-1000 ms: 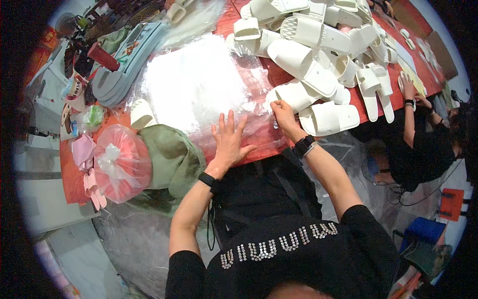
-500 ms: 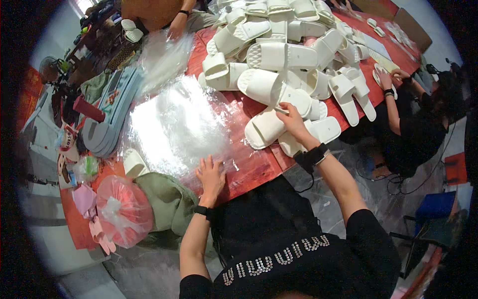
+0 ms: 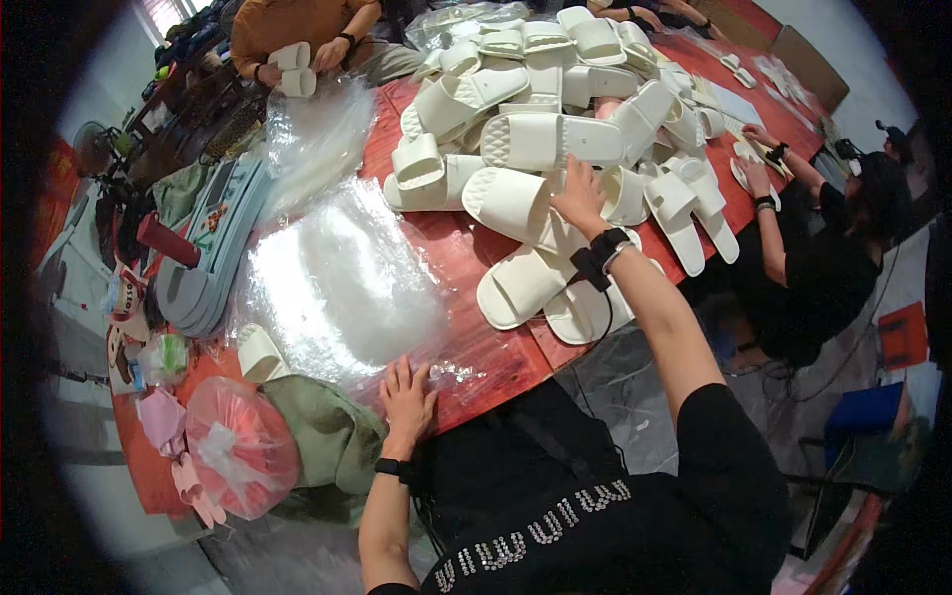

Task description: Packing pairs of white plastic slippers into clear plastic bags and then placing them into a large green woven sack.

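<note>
A heap of white slippers (image 3: 540, 203) covers the middle and far right of the red table. My right hand (image 3: 580, 201) reaches over it, fingers stretched out and touching the slippers near the heel of a quilted-strap slipper (image 3: 550, 141). Nearer to me, another white slipper (image 3: 523, 288) lies at the heap's front. My left hand (image 3: 407, 400) rests flat with its fingers spread, at the near edge of a stack of clear plastic bags (image 3: 342, 283). Nothing is in its grasp.
Grey slippers (image 3: 203, 273) are stacked at the left, beside a dark red cylinder (image 3: 169, 241). Closer stand a knotted bag of red contents (image 3: 241, 446) and green cloth (image 3: 327, 426). A co-worker's hands (image 3: 327, 58) hold white slippers at the far side; another person (image 3: 813, 228) works at the right.
My right hand has moved away from the front slippers, farther into the heap. My left hand stays by the bags. The far co-worker's hands now show with white slippers in them. The view has shifted slightly.
</note>
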`<state>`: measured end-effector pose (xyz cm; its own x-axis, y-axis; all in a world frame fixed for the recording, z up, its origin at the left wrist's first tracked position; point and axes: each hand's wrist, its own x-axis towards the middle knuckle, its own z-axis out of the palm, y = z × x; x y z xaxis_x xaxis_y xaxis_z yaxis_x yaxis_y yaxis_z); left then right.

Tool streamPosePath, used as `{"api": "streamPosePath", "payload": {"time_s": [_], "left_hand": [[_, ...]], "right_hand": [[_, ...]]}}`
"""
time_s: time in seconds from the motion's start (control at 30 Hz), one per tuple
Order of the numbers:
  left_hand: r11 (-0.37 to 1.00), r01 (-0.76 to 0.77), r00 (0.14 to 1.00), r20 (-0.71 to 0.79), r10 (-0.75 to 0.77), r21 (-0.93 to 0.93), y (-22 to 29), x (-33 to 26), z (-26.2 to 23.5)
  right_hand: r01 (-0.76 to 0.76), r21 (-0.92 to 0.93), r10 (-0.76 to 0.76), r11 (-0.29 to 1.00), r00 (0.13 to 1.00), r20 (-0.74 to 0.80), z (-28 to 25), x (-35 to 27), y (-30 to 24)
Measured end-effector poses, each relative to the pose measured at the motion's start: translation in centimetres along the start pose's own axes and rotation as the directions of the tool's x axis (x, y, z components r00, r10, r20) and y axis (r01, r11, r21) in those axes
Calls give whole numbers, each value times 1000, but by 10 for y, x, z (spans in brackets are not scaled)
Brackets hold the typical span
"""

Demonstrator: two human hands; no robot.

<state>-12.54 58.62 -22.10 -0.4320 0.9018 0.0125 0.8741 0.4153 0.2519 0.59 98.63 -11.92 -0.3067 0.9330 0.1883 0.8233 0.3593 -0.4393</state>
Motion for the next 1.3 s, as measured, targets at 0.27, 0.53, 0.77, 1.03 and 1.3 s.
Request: {"api": "streamPosePath", "payload": {"time_s": [0.27, 0.53, 0.77, 1.03, 1.3], "left_hand": [[1000, 12, 1000, -22, -13, -29, 2, 8, 12], [989, 88, 994, -56, -95, -120, -1, -1, 31], [531, 359, 743, -109, -660, -768, -1, 18, -16], [865, 169, 904, -276, -327, -472, -25, 78, -60], [945, -273, 918, -343, 201, -179, -4, 76, -89]], "right_hand": [[128, 64, -111, 990, 970, -215, 45, 54, 10], [198, 646, -106, 737, 978, -179, -40, 3, -58], [-11, 861, -331, 508, 921, 207, -62, -145, -69], [341, 716, -632, 609, 754, 178, -48, -281, -34], [321, 568, -504, 758, 841, 197, -12, -284, -42]]}}
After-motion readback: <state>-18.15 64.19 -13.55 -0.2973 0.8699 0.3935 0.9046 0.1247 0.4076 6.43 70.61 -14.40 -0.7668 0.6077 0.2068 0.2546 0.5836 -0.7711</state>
